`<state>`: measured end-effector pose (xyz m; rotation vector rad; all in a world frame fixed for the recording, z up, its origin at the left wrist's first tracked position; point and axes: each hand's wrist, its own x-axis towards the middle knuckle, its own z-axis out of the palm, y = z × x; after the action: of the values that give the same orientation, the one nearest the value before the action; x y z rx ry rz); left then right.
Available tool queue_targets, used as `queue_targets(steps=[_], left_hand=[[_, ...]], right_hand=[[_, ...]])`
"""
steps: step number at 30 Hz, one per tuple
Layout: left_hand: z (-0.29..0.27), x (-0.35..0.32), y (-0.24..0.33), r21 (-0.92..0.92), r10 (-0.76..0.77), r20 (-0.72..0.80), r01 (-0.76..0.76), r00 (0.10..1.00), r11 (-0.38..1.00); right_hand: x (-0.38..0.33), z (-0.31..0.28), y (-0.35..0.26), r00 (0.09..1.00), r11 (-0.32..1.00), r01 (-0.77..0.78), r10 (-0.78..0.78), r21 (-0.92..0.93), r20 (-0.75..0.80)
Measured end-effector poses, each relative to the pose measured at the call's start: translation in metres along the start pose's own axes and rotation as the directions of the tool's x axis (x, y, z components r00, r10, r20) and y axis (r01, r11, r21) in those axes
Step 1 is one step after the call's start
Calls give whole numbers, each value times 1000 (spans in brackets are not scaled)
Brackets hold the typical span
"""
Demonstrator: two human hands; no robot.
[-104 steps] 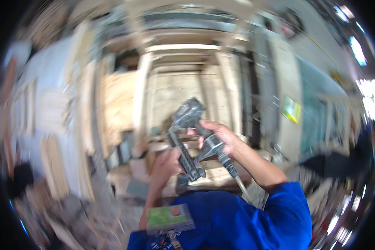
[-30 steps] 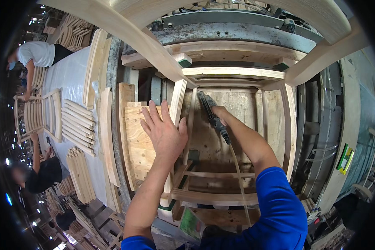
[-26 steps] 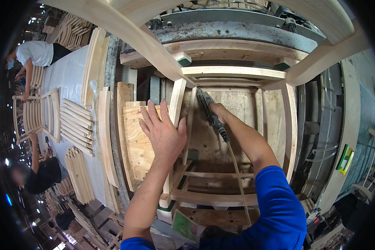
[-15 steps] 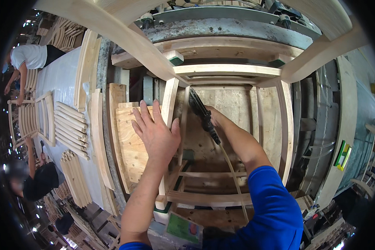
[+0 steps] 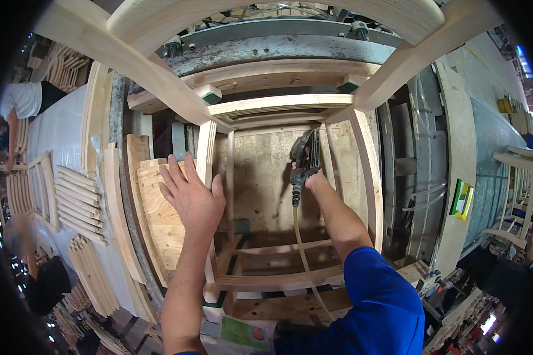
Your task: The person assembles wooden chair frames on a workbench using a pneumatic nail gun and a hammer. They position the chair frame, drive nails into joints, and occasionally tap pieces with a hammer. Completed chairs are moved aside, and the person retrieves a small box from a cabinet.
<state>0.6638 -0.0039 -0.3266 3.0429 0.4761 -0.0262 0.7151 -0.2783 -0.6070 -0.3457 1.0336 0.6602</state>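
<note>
A pale wooden chair frame (image 5: 281, 105) stands in front of me, its rails and legs forming a box. Inside it my right hand (image 5: 315, 179) is wrapped round a black air nail gun (image 5: 305, 155). The gun's nose points away from me, close to the frame's right inner rail (image 5: 333, 160). A thin beige air hose (image 5: 304, 248) trails from its lower end towards me. My left hand (image 5: 190, 198) rests with fingers spread against the frame's left side rail (image 5: 205, 157), above a plywood block (image 5: 160, 207), and holds nothing.
A metal clamp beam (image 5: 278, 50) runs across the far side. On the left table lie stacked wooden slats (image 5: 80, 198), with two people at work beyond. A green and yellow object (image 5: 461, 200) lies on the right-hand board. Another plastic-covered green card (image 5: 243, 332) sits near me.
My right hand has carried the nail gun from the frame's left inner rail across to the right one. My left hand stays spread at the left rail. The whole view has shifted.
</note>
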Motion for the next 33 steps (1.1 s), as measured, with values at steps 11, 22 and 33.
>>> queue_targets(steps=[11, 22, 33], left_hand=[[-1, 0, 0, -2, 4, -3, -4, 1000, 1000], [0, 5, -4, -53, 25, -30, -26, 999, 998], [12, 0, -15, -14, 83, -69, -84, 994, 996]], right_hand=[[-15, 1, -17, 993, 994, 98, -95, -37, 67], [-8, -27, -35, 978, 918, 203, -209, -342, 20], [-58, 69, 121, 979, -910, 156, 91, -384, 182]])
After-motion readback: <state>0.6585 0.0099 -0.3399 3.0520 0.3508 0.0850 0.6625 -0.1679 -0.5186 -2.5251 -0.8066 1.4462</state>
